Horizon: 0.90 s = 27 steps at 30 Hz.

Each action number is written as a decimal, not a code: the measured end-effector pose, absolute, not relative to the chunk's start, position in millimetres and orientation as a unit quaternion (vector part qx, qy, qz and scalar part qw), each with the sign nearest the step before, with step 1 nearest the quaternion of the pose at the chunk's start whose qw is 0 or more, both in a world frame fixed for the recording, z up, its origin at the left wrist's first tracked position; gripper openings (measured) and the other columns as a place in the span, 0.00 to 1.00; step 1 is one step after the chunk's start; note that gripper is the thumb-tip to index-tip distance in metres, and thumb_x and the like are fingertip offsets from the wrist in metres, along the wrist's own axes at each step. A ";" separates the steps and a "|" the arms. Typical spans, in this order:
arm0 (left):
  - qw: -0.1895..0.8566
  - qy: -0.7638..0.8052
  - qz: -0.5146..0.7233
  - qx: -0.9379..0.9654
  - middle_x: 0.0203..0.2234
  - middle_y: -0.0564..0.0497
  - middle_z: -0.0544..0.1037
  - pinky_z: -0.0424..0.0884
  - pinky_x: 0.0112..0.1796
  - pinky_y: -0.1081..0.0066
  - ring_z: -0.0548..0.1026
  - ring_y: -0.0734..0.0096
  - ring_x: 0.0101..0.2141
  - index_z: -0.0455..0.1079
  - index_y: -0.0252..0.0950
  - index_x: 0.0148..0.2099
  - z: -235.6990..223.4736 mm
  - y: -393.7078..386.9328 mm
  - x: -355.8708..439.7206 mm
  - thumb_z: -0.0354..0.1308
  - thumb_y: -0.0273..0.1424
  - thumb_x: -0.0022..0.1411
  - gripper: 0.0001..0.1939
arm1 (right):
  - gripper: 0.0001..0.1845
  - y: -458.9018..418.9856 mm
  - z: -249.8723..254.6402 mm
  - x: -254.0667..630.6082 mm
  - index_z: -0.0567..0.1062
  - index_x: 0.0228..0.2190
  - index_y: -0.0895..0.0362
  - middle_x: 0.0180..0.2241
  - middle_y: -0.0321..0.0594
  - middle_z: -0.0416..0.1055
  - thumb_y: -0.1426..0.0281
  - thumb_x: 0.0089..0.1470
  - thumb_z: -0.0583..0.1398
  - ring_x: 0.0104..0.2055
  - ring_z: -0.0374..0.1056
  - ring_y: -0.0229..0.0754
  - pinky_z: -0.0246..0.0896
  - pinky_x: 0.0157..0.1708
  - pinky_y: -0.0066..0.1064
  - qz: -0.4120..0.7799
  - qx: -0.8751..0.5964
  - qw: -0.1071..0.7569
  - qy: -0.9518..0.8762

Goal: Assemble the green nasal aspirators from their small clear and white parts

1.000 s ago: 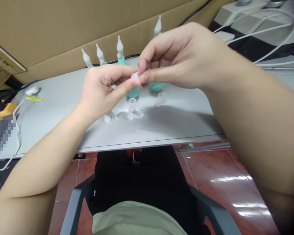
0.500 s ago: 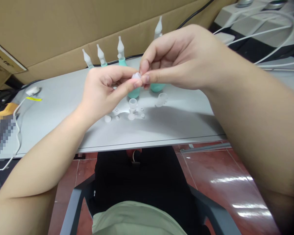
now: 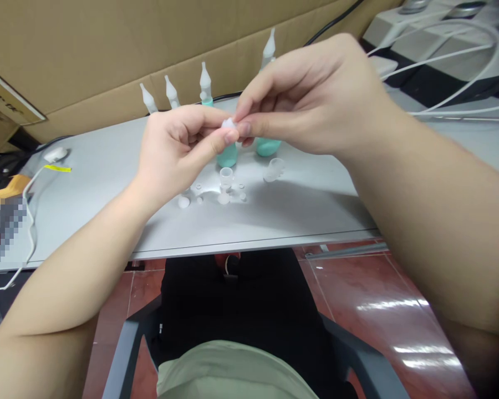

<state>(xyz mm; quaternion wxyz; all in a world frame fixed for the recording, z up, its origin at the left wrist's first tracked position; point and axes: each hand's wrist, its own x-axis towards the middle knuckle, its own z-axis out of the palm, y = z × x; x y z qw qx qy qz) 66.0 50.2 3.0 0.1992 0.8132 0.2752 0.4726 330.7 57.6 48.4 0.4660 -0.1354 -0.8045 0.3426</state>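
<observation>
Between thumb and fingers, my left hand (image 3: 178, 138) pinches a small translucent white piece (image 3: 228, 123). My right hand (image 3: 303, 100) is closed, its thumb and fingertips pressed against the same piece from the right. Fingers cover most of it, so its full shape is hidden. Just below my fingertips shows a turquoise bulb (image 3: 227, 156); a second turquoise bulb (image 3: 268, 147) with a white nozzle (image 3: 269, 44) is partly behind my right hand. Nearer me lie a clear cup-like part (image 3: 226, 176), another clear part on its side (image 3: 276, 167), and several small white discs (image 3: 183, 202).
More white nozzles (image 3: 205, 80) stand along the cardboard wall (image 3: 108, 50), some on turquoise bases. A white cable with a yellow tag (image 3: 58, 168) runs along the grey table (image 3: 95, 183) at left. Grey-and-black equipment (image 3: 436, 44) sits at the back right.
Both hands have shifted slightly left, still pinching the small white piece together. The parts on the table have stayed in place.
</observation>
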 end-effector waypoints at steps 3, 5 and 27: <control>0.179 0.275 0.480 0.813 0.43 0.48 0.96 0.92 0.50 0.48 0.95 0.46 0.51 0.92 0.45 0.54 1.7 49.2 68.4 0.67 0.77 0.81 0.39 | 0.11 63.3 47.1 331.0 0.92 0.39 0.50 0.36 0.28 0.91 0.78 0.72 0.82 0.37 0.86 0.32 0.82 0.36 0.18 0.394 -0.125 0.421 -0.808; 0.155 0.293 0.487 0.808 0.42 0.49 0.96 0.91 0.46 0.49 0.95 0.48 0.48 0.92 0.46 0.53 2.6 45.1 69.1 0.66 0.77 0.81 0.39 | 0.10 64.7 46.3 331.1 0.91 0.40 0.52 0.38 0.29 0.91 0.75 0.73 0.82 0.38 0.88 0.34 0.83 0.37 0.20 0.414 -0.127 0.405 -0.805; 0.202 0.250 0.463 0.826 0.43 0.51 0.96 0.87 0.48 0.49 0.91 0.56 0.48 0.91 0.46 0.58 10.0 45.2 64.0 0.63 0.73 0.86 0.37 | 0.13 62.8 41.2 328.3 0.85 0.39 0.51 0.39 0.31 0.90 0.80 0.72 0.77 0.42 0.88 0.35 0.84 0.42 0.23 0.395 -0.084 0.445 -0.799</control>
